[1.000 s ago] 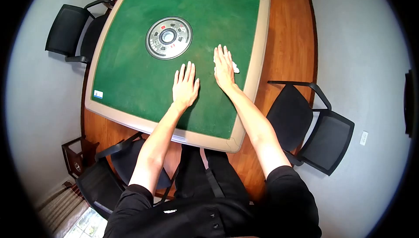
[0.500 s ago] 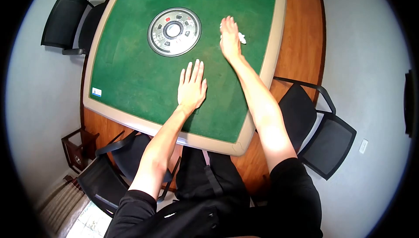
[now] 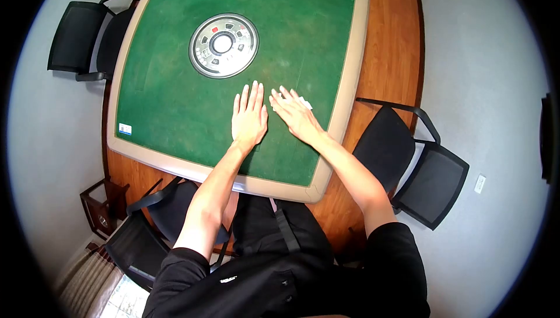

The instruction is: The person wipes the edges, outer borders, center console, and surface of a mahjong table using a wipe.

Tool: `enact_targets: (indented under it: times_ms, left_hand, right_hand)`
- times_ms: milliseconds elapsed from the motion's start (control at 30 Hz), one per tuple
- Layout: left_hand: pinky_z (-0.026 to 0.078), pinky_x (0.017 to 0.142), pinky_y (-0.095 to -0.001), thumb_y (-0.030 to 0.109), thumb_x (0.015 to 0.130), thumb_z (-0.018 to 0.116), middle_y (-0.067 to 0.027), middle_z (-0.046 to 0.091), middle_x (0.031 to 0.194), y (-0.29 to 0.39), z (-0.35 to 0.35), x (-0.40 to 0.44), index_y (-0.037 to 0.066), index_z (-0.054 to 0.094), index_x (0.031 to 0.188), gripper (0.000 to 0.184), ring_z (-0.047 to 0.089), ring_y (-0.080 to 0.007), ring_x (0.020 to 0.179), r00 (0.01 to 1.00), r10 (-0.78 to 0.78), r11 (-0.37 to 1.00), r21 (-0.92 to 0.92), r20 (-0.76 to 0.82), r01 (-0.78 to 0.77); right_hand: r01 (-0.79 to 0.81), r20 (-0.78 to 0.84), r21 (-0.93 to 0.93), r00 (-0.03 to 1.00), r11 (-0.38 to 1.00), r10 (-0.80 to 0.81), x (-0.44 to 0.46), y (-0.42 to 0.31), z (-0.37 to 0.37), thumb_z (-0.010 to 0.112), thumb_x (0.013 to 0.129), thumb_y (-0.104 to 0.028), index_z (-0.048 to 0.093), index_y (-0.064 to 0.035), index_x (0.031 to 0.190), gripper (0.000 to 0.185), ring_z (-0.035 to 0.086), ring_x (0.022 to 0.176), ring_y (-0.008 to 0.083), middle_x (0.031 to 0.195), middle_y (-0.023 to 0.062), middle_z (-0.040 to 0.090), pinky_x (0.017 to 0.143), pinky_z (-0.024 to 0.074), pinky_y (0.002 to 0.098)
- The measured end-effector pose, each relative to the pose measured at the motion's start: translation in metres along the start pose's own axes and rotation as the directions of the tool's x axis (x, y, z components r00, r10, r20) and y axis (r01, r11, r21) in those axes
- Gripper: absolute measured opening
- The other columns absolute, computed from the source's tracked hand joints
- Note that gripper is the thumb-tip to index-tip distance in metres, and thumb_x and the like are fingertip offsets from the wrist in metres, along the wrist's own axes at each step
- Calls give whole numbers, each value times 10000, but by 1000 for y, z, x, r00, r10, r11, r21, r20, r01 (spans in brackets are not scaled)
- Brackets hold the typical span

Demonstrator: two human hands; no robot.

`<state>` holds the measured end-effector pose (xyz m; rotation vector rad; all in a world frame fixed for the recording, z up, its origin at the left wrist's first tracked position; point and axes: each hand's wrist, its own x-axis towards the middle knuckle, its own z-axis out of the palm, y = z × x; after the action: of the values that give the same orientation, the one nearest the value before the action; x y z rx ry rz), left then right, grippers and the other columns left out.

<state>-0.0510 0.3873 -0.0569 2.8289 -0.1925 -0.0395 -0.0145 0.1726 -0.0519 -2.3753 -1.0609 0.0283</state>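
Observation:
A green-topped mahjong table [image 3: 169, 108] with a round control disc [image 3: 224, 46] at its centre fills the upper middle of the view. My left hand [image 3: 249, 121] lies flat on the felt below the disc, fingers straight, nothing in it. Close to its right, my right hand [image 3: 296, 117] presses down on a crumpled white tissue [image 3: 305, 103]. The tissue's edge sticks out past the fingers; the rest is hidden under the hand.
A beige rim [image 3: 360, 38] edges the table. Black mesh chairs stand at the right [image 3: 434, 181], upper left [image 3: 76, 37] and lower left [image 3: 140, 248]. A small dark wooden stand [image 3: 104, 206] is by the left wall. A sticker [image 3: 125, 128] marks the felt's left corner.
My right hand has slid the tissue toward me and to the left across the felt, ending near my left hand. The left hand has stayed nearly in place. The view has shifted slightly.

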Motion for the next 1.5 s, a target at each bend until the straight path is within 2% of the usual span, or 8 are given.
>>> enact_targets:
  times_ms: [267, 433, 700, 900, 1200, 1300, 1400, 1500]
  left_hand:
    - [200, 1375, -518, 304, 1125, 460, -91, 270, 1837, 1, -8, 2, 89, 257, 1769, 709, 260, -328, 1683, 999, -7, 1000, 2, 53, 7]
    - [190, 1377, -522, 303, 1125, 456, -95, 265, 1838, 3, -10, 2, 89, 254, 1769, 708, 249, -330, 1687, 999, -2, 1000, -20, 48, 3]
    - [189, 1377, -521, 305, 1133, 447, -97, 272, 1835, 0, -2, 4, 93, 259, 1768, 695, 246, -328, 1689, 1000, 4, 1000, 19, 23, -4]
    - [190, 1373, -534, 284, 1132, 461, -114, 270, 1835, 0, -5, 2, 79, 256, 1767, 698, 235, -346, 1692, 999, -1, 998, -56, 33, 3]
    - [184, 1378, -526, 286, 1122, 463, -100, 270, 1836, 1, -11, 4, 96, 250, 1772, 709, 236, -338, 1691, 998, -17, 998, -52, 61, 20]
    - [187, 1378, -523, 289, 1122, 464, -99, 272, 1836, 2, -10, 7, 97, 255, 1771, 708, 243, -337, 1689, 999, -13, 998, -54, 48, 16]
    - [191, 1377, -521, 293, 1123, 466, -101, 276, 1834, 0, -11, 1, 97, 259, 1769, 706, 250, -336, 1686, 998, -9, 999, -45, 54, 12]
    - [195, 1375, -522, 297, 1131, 459, -112, 296, 1825, 1, -9, 3, 93, 269, 1765, 692, 257, -341, 1684, 999, -8, 1000, -29, 39, 9]
  right_hand:
    - [-179, -330, -65, 932, 982, 148, 148, 145, -13, 596, 920, 133, 622, -98, 1560, 681, 398, 1603, 472, 1652, 181, 560, 1363, 267, 601]
    - [-304, -453, -47, 856, 951, 251, 164, 133, -3, 572, 987, 58, 617, -1, 1529, 547, 415, 1590, 478, 1629, 273, 548, 1354, 296, 574]
    - [-173, -44, 118, 983, 978, 179, 31, -11, -2, 612, 867, 68, 446, 59, 1636, 787, 334, 1635, 474, 1713, 303, 413, 1366, 261, 575]
    - [-25, 205, 74, 979, 997, 9, -3, 3, -37, 646, 875, 109, 479, -116, 1672, 845, 396, 1620, 420, 1722, 182, 469, 1357, 318, 558]
    - [-16, -239, -62, 971, 998, 1, 135, 122, -18, 648, 772, 204, 624, -98, 1552, 837, 483, 1565, 411, 1608, 186, 602, 1350, 352, 551]
    - [-196, -386, 11, 904, 980, 185, 182, 142, -16, 583, 933, 155, 702, -66, 1454, 578, 543, 1509, 427, 1518, 204, 668, 1321, 377, 566]
    - [-154, -541, 98, 821, 983, 182, 171, 132, 13, 593, 945, 143, 730, -72, 1421, 540, 573, 1485, 422, 1495, 206, 684, 1314, 383, 566]
    - [-163, -449, 101, 873, 981, 191, 117, 79, 15, 625, 965, 115, 745, -98, 1411, 509, 618, 1453, 392, 1476, 180, 708, 1303, 402, 547]
